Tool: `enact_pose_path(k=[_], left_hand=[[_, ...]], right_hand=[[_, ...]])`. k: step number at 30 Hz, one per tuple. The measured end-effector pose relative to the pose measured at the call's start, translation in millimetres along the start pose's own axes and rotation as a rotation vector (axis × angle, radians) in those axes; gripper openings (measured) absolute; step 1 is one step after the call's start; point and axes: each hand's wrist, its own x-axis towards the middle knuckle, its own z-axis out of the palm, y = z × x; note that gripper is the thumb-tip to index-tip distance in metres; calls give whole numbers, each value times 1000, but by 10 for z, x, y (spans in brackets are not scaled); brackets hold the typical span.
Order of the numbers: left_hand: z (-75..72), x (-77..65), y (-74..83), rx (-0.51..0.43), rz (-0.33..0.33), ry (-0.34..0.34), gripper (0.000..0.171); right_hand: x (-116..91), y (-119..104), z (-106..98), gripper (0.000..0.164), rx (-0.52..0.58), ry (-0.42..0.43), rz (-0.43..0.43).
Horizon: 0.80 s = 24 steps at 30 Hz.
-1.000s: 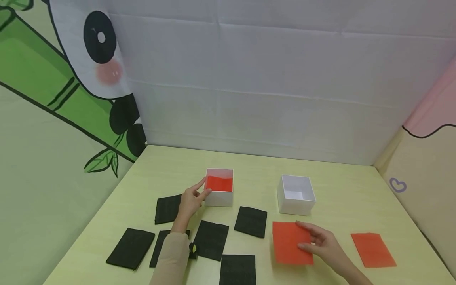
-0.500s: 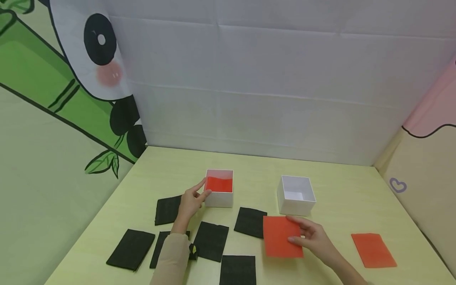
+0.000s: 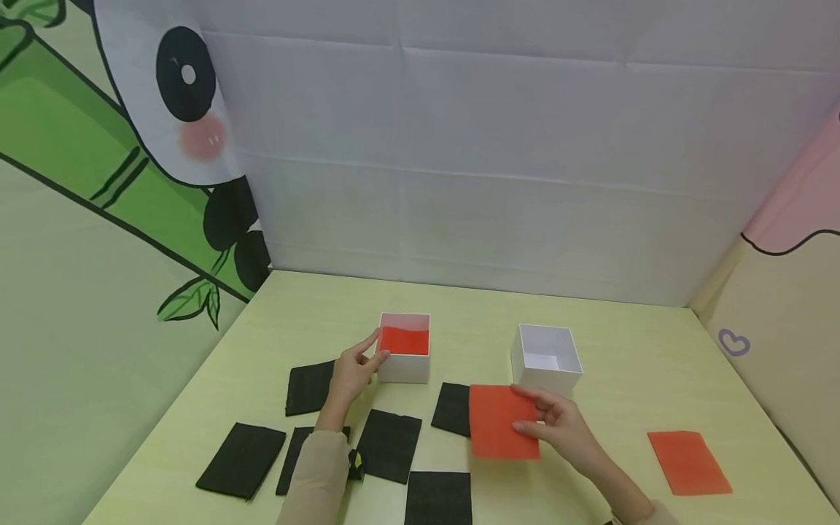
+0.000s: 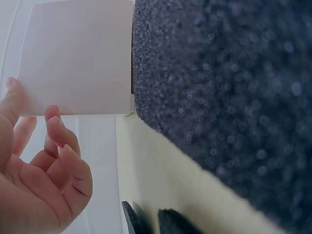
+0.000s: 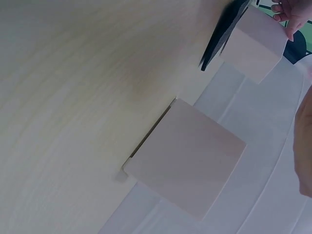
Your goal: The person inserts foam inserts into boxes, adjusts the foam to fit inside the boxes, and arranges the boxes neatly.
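Observation:
In the head view my left hand (image 3: 351,372) holds the left front corner of a white box (image 3: 403,370), its thumb and forefinger at the rim. A red sheet (image 3: 404,340) lies inside that box. My right hand (image 3: 566,430) pinches the right edge of another red square sheet (image 3: 499,424) between thumb and fingers, raised over the table. This sheet partly covers a black square (image 3: 451,408). Just behind my right hand stands a second white box (image 3: 545,378) with only its pale inside showing. The right wrist view catches that box (image 5: 185,161) and a sliver of my right hand (image 5: 304,141).
Several black squares lie on the pale table (image 3: 472,310), among them one at far left (image 3: 240,458) and one at the front (image 3: 438,499). A red square (image 3: 689,463) lies at the right. A white cloth wall (image 3: 459,146) rises behind the table.
My right hand has carried the red sheet left and farther back, from open table to over the right part of a black square. The left hand stays on its box.

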Motion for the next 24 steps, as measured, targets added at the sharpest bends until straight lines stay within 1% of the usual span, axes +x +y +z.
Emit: enact_pose_path(k=[4, 12, 16, 24], left_hand=[[-5, -7, 6, -1, 4, 0, 55], [-15, -5, -4, -1, 1, -4, 57], [-9, -2, -14, -6, -1, -5, 57], [-3, -7, 10, -1, -8, -1, 55]], right_hand=[[56, -29, 27, 54, -22, 25, 17], [176, -40, 91, 52, 24, 49, 24], [248, -53, 137, 52, 15, 52, 26], [388, -76, 228, 49, 0, 46, -4]])
